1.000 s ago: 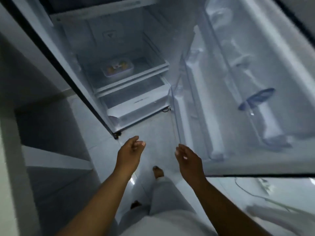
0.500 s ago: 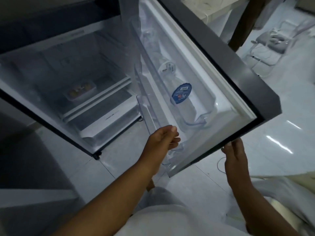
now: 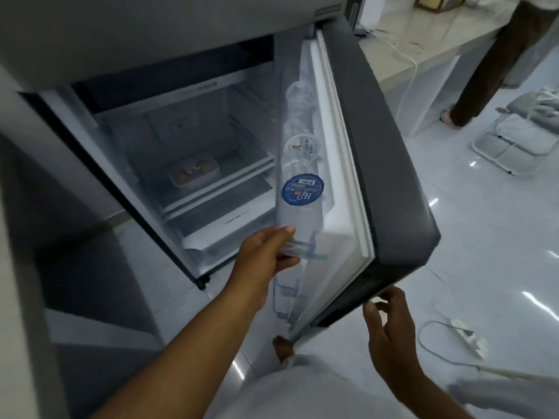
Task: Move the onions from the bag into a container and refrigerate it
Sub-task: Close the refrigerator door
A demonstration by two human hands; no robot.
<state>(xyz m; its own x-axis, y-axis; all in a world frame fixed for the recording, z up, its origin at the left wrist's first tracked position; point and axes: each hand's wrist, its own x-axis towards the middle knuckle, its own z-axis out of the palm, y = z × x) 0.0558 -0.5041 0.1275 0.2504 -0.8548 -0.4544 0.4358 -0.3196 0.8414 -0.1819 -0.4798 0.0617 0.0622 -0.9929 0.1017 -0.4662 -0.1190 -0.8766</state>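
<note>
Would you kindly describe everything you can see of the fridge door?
The fridge door hangs partly open, hinged at its top right. Its outer face is dark grey and smooth; its inner side is white with a pale seal along the edge. Clear plastic bins on the inside hold bottles; one has a blue round cap label. The left hand grips the lower bin's front, thumb on top. The right hand is at the door's lower corner, fingers spread; contact is unclear.

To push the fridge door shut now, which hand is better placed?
Probably the right hand: it sits at the door's outer edge. The left hand is inside, on the door bin.
</note>
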